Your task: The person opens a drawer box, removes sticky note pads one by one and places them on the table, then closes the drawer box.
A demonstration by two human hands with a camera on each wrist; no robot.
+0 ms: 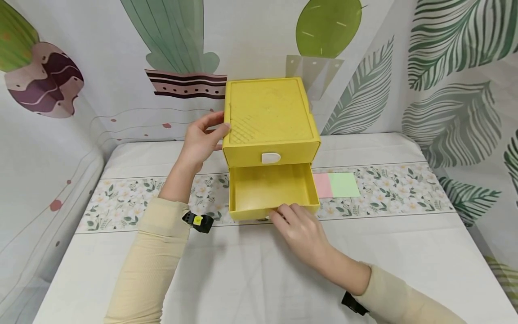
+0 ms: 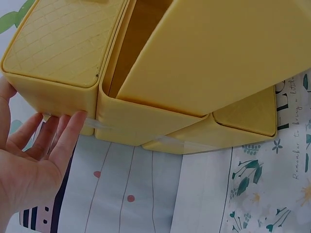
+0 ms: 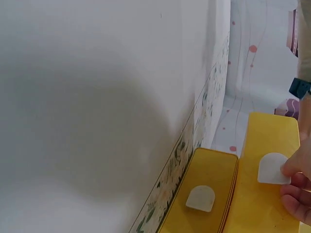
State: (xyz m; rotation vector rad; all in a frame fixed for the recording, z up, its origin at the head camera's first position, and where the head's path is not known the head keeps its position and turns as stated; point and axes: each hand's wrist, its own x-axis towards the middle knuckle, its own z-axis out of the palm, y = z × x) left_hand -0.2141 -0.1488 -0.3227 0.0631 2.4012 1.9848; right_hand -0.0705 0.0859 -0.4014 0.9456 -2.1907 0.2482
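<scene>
Yellow drawer [image 1: 271,186], white handle [image 3: 270,168], floral-banded tablecloth [image 1: 396,186]

Right hand [image 3: 300,171] pinches white handle [image 3: 270,169], yellow drawer [image 3: 260,206].

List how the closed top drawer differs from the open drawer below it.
The top drawer is shut; the open drawer is pulled out. The top drawer's inside is hidden, while the open drawer's shows. The top drawer's handle is untouched; the open drawer's handle is held by the right hand. Both are yellow with white handles.
</scene>
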